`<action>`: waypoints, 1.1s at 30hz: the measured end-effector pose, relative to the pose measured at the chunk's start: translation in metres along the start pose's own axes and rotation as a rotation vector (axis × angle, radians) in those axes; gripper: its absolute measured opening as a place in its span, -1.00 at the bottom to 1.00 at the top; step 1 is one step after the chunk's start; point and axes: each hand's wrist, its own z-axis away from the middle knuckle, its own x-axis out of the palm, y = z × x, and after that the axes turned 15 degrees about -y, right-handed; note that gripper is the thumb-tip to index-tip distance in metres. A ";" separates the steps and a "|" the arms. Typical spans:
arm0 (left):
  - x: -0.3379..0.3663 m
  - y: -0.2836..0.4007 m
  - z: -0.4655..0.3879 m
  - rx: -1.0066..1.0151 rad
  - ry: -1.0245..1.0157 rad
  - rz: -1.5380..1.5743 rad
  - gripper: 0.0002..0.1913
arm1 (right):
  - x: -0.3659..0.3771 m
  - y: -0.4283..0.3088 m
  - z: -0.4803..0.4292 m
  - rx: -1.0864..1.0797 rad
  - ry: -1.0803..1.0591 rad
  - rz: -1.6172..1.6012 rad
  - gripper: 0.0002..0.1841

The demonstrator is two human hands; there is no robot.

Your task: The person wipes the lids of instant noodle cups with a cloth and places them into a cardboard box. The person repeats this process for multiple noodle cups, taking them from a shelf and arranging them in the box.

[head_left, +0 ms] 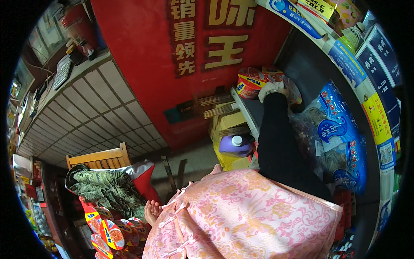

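Note:
My right hand [284, 93] reaches to the far end of a dark shelf, its black sleeve [275, 129] ending in a whitish cuff [271, 89]. It is against a group of instant noodle bowls [250, 83] with red and yellow packaging. One tilted bowl [293, 91] lies just right of the hand. The fingers are mostly hidden, so I cannot tell whether they grip it. My left hand [153, 212] is low at my side, fingers loosely curled and nothing visible in it. Below and left of it are several more noodle bowls [112, 233] in a pile.
Plastic bags of dried goods [338, 129] lie on the shelf at right. Below its left end are a purple jug [236, 145] and a yellow carton [223, 129]. A wooden chair [100, 157] holds a dark green patterned garment [103, 187]. A tiled counter [87, 97] bears a calculator [62, 73].

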 end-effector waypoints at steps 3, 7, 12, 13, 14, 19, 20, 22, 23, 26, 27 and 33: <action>0.001 0.006 0.006 0.031 -0.035 -0.011 -0.70 | 0.009 -0.008 0.043 -0.050 -0.046 -0.045 -0.55; 0.002 0.018 0.015 0.009 -0.035 -0.039 -0.71 | 0.008 -0.012 0.117 -0.183 -0.220 -0.012 -0.56; 0.017 0.039 0.032 -0.015 -0.076 -0.069 -0.69 | 0.001 0.025 0.196 -0.360 -0.518 0.014 -0.76; 0.020 0.046 0.035 -0.024 -0.167 -0.083 -0.71 | -0.003 0.037 0.212 -0.345 -0.596 0.069 -0.78; 0.027 0.047 0.035 -0.005 -0.200 -0.068 -0.71 | -0.008 0.047 0.227 -0.222 -0.631 0.224 -0.82; 0.049 0.065 0.036 0.043 -0.492 -0.233 -0.52 | -0.023 0.107 0.315 0.368 -1.125 0.492 -0.76; 0.052 0.067 0.037 0.019 -0.480 -0.248 -0.45 | -0.027 0.123 0.333 0.478 -1.230 0.498 -0.73; 0.051 0.069 0.044 -0.004 -0.493 -0.239 -0.33 | -0.037 0.144 0.369 0.681 -1.299 0.606 -0.74; 0.048 0.072 0.044 -0.030 -0.483 -0.212 -0.28 | -0.041 0.159 0.386 0.742 -1.257 0.687 -0.74; 0.034 0.074 0.055 -0.058 -0.386 -0.053 -0.18 | -0.046 0.176 0.427 1.000 -1.510 0.705 -0.75; 0.028 0.074 0.060 -0.066 -0.344 0.004 -0.16 | -0.047 0.179 0.439 1.072 -1.612 0.710 -0.74; -0.007 0.078 0.091 0.098 -0.339 0.135 -0.14 | -0.057 0.190 0.499 1.189 -1.875 0.810 -0.71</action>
